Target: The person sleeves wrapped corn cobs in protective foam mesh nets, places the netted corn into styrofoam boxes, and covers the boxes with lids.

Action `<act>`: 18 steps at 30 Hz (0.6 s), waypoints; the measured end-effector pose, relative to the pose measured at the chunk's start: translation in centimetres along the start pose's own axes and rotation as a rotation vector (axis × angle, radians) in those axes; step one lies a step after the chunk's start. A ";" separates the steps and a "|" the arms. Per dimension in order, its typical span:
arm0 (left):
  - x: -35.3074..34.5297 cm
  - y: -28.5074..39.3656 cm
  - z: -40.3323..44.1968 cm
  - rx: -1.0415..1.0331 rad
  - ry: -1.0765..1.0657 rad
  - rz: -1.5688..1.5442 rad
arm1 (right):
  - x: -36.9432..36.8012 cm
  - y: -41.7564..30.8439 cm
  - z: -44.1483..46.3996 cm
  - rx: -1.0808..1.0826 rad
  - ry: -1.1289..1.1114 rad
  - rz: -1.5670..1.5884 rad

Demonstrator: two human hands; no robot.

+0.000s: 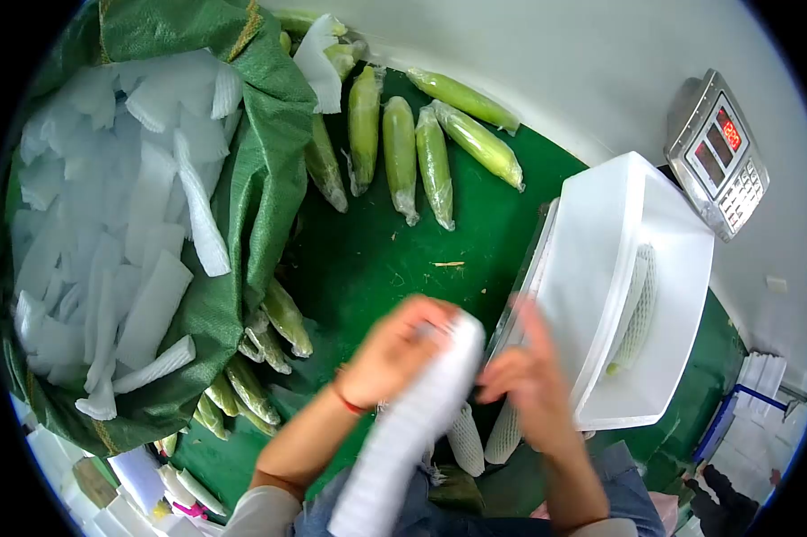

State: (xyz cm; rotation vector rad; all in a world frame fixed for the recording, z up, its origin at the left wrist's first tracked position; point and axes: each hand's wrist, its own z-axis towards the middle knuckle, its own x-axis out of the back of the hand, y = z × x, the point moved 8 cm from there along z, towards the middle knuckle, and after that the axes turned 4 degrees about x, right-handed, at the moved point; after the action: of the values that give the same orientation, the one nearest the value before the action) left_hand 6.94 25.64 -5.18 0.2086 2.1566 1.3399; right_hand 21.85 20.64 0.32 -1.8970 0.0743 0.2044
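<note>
A white foam net sleeve (412, 421), blurred by motion, runs from the person's lap up to my left hand (399, 351), whose fingers are closed on its upper end. To the right of the sleeve, my right hand (527, 367) is raised with its fingers apart and holds nothing visible. Whether anything is inside the sleeve cannot be seen. Below and between the hands lie netted pieces (466, 440). Film-wrapped corn cobs (400, 157) lie in a row on the green surface (367, 251) beyond the hands.
A green sack (273, 179) full of white foam sleeves (144, 197) fills the left. More cobs (284, 318) lie beside it. At the right, a white bin (600, 268) holds a netted cob (636, 309), next to a scale (717, 154) with red digits.
</note>
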 end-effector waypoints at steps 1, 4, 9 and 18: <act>-2.6 2.8 0.1 -0.331 0.033 0.528 | -1.4 2.3 0.6 -0.014 0.058 0.099; 0.3 1.1 -0.4 -0.282 0.282 0.696 | -3.8 8.1 1.4 -0.114 0.160 0.403; 8.9 -6.7 -2.2 -0.051 0.569 -0.155 | -7.6 13.9 3.4 -0.270 -0.107 0.409; 5.0 -8.5 0.4 0.340 -0.412 -0.115 | -3.4 17.5 6.5 -0.310 0.280 1.004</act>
State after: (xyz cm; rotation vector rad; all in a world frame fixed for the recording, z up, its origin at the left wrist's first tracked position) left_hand 4.52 23.90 -14.60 0.4447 1.9891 0.7764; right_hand 15.15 20.84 -17.46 -2.0294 1.2524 0.6469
